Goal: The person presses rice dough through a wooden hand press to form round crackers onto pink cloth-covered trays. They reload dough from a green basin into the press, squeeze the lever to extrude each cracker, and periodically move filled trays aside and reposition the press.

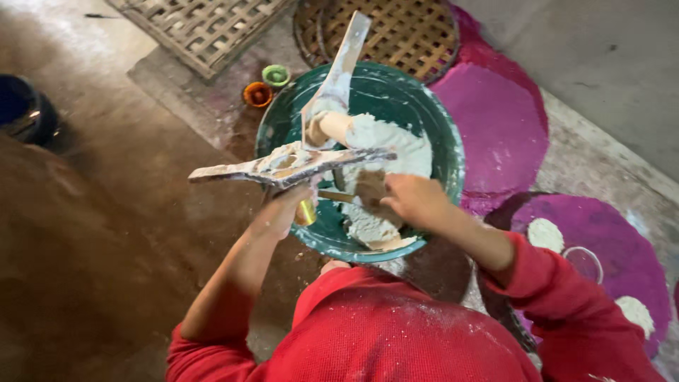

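My left hand point(283, 209) grips a flat wooden slat point(290, 164) smeared with white paste and holds it level over the near rim of a green basin point(442, 124). A small yellow cylinder point(305, 212) shows just below that hand. My right hand point(414, 199) is closed on a thin stick point(334, 196) that points left toward the slat. The basin holds a mound of white paste point(396, 145). A second paste-coated wooden paddle point(341, 67) stands tilted in the basin, leaning toward the far side.
Purple round discs point(495, 120) lie to the right of the basin, one point(608, 247) with white lumps and a clear ring on it. Woven bamboo trays point(205, 28) lie beyond. Small orange point(257, 93) and green point(276, 74) cups stand at the basin's far left. A dark blue container point(21, 110) stands at far left.
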Demonstrator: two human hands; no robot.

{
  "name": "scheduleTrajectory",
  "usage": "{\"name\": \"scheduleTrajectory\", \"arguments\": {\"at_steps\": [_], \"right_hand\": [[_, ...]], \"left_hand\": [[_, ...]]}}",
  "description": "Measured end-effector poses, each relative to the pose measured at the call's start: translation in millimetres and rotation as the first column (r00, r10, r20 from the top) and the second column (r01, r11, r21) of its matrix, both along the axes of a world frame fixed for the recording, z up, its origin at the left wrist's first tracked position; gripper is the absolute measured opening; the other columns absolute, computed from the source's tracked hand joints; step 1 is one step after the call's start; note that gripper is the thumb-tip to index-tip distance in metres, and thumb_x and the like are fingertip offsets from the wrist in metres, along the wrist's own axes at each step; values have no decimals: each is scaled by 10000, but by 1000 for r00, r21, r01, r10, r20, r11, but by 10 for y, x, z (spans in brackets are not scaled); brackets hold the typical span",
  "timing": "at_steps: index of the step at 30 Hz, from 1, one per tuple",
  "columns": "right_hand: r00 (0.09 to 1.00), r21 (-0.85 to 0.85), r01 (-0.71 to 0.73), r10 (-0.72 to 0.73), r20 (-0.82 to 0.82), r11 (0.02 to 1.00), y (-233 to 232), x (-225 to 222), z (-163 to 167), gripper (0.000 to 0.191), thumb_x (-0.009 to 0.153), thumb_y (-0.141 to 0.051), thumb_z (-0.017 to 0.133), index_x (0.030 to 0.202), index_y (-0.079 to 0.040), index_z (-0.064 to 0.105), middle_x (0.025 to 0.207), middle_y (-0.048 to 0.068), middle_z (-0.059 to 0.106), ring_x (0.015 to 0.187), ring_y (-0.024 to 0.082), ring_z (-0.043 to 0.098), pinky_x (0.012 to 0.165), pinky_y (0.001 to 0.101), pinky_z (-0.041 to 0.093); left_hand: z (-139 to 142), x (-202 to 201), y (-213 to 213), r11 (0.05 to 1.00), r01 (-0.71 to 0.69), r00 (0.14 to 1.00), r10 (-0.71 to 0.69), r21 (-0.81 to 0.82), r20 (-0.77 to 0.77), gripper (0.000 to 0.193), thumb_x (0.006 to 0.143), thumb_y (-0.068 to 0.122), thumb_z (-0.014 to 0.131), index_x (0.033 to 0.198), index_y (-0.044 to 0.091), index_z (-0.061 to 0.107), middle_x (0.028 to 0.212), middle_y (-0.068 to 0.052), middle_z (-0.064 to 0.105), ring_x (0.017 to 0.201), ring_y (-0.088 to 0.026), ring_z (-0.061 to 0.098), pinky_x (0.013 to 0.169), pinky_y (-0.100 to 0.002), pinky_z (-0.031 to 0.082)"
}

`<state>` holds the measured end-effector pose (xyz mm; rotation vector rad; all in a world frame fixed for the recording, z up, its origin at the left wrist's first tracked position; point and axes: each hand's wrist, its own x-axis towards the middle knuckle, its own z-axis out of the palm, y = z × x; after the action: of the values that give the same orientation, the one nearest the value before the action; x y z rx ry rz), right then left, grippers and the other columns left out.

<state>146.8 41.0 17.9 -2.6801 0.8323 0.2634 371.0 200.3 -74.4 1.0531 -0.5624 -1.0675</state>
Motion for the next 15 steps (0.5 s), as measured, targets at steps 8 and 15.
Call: {"name": "scheduleTrajectory", "arguments": {"at_steps": [8, 15], "right_hand": [[878, -295, -459, 479, -2, 838, 2, 184, -446, 491, 763, -147, 601, 1253, -176, 593, 1178, 223, 676, 815, 362, 716, 566, 498, 555], [990, 662, 3, -94, 101, 750, -574, -709, 756, 375, 1049, -252, 449, 1345, -135, 647, 826, 97, 582, 702, 192, 537, 611, 362, 464]], "left_hand": [[82, 115, 284, 983, 118, 971, -144, -140, -191, 490, 836, 144, 735, 1298, 63, 591, 1006, -22, 667, 796, -118, 610, 677, -283, 510], [290, 435, 684, 958, 186, 955, -229, -219, -187, 621, 770, 173, 853, 1301, 36, 561, 970, -63, 658, 788, -151, 619, 625, -305, 501]]}}
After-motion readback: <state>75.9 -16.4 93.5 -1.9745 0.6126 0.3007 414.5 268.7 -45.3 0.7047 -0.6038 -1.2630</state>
